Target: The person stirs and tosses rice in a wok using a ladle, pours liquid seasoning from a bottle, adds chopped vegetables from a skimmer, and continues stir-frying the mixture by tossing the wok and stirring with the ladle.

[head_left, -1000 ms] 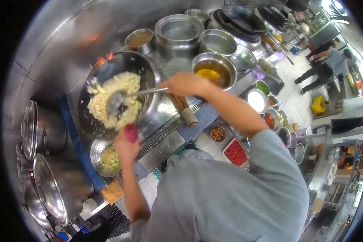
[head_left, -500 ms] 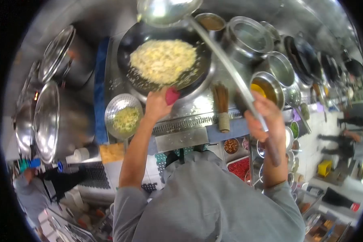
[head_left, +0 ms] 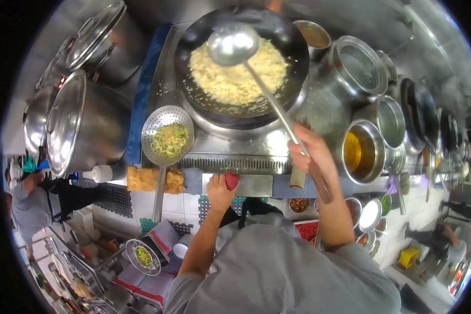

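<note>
Rice (head_left: 246, 86) lies in the wok (head_left: 295, 63) at the upper middle of the frame, beneath the bowl of a ladle (head_left: 233, 45) whose handle the right hand (head_left: 315, 150), right of centre, grips with curled fingers. Below centre, the left hand (head_left: 220, 193) is closed on a red cloth (head_left: 232, 181) at the counter (head_left: 257, 186) edge (resting or not, I cannot tell), with a strainer (head_left: 150, 125) of greens (head_left: 170, 140) to its upper left.

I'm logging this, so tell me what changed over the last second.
The left hand, with the red cloth, moved from the wok's rim back toward the body, to the counter's front edge. The ladle rose out of the food and now appears over it. Unchanged: the right hand grips the ladle; the strainer lies beside the wok.
</note>
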Motion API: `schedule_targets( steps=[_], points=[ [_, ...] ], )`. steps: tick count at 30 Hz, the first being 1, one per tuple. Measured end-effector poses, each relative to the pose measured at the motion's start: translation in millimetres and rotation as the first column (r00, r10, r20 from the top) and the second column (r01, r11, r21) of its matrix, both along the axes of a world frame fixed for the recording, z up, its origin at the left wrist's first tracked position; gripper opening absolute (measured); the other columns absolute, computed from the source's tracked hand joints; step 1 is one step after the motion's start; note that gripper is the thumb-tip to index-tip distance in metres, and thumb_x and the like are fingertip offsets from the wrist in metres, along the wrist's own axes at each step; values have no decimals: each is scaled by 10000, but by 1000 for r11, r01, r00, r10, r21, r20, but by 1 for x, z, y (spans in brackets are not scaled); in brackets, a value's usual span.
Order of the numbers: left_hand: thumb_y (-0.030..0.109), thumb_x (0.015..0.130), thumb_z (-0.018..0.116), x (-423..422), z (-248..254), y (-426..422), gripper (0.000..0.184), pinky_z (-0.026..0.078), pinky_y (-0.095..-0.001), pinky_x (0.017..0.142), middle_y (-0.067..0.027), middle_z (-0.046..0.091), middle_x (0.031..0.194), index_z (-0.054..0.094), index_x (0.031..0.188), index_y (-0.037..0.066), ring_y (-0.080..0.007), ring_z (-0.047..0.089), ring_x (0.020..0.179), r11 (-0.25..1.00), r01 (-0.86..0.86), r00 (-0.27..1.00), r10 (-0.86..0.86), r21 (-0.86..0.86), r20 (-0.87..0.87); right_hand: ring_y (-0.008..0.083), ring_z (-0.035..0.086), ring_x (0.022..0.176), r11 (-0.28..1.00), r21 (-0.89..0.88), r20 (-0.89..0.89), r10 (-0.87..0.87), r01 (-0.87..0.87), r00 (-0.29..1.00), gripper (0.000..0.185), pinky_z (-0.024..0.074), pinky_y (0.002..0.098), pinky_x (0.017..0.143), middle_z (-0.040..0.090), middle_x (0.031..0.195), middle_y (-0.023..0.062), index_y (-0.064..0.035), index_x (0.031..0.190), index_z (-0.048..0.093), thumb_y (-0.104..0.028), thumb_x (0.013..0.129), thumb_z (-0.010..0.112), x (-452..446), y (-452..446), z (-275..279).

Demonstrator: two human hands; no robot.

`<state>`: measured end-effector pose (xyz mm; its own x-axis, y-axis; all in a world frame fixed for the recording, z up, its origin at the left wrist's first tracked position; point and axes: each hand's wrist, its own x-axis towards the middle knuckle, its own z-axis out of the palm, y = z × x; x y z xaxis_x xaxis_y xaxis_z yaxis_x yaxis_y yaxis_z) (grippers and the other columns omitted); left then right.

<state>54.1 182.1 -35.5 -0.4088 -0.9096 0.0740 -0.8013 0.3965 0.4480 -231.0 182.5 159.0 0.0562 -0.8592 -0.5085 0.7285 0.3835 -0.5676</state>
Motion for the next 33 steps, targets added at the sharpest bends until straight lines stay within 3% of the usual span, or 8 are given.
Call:
schedule_targets(
  steps=[6,12,14,17,21,25,29,33],
  points=[
    [348,672,779,9,81,37,504,434,-419,764,-147,588,978,592,1011,26,-337,543,885,988,37,990,-56,-148,-126,83,414,435,994,-62,-832,-4,-87,555,434,294,224,379,480,620,-7,-105,1348,464,-283,955,510,39,-56,-56],
    [351,756,724,35,6,126,408,496,-413,678,-107,634,791,616,993,37,-312,619,762,795,204,975,-111,572,-194,88,391,391,990,44,-221,137,-131,965,414,289,224,360,477,605,-13,-117,1338,473,-298,966,482,36,-39,-30],
    [389,782,680,20,-29,127,482,505,-422,749,-131,649,910,591,1093,32,-327,631,881,666,234,954,-299,708,-34,81,392,405,986,60,-494,163,-154,854,440,309,234,372,468,594,-7,-110,1364,449,-282,962,495,46,-52,-45],
    [397,782,668,2,-80,133,581,484,-467,827,-161,610,1080,527,1204,23,-340,596,996,847,347,893,-430,402,135,85,383,415,990,-105,-863,-42,-99,503,462,333,249,394,464,583,4,-92,1389,420,-221,954,505,36,-27,-58],
    [381,812,638,-45,-107,128,643,346,-491,1010,-193,524,1242,442,1281,-12,-356,523,1135,751,508,826,-563,423,7,231,547,541,961,261,-444,200,-87,874,454,445,342,518,564,654,116,-93,1371,429,-249,950,498,-13,12,-19],
    [376,868,559,-81,-139,140,547,344,-454,1013,-185,594,1164,473,1250,-5,-334,543,1130,604,523,750,-661,601,12,212,576,510,988,104,-992,111,-112,60,459,447,324,472,575,629,93,-162,1381,440,-311,952,507,-1,2,-44],
    [276,843,536,-88,-160,150,379,409,-467,928,-229,623,1056,583,1109,10,-368,581,1043,615,506,776,-631,604,-7,105,472,442,993,111,-397,75,-33,915,469,339,250,386,489,564,-19,-158,1380,445,-320,947,521,-40,-6,-2],
    [253,811,544,-118,-207,162,413,405,-463,955,-225,620,1094,587,1152,24,-371,576,1070,656,512,759,-648,555,66,78,448,431,999,53,-863,41,9,503,423,300,211,362,495,581,-19,-126,1314,504,-321,940,541,-23,-44,-50]
  ],
)
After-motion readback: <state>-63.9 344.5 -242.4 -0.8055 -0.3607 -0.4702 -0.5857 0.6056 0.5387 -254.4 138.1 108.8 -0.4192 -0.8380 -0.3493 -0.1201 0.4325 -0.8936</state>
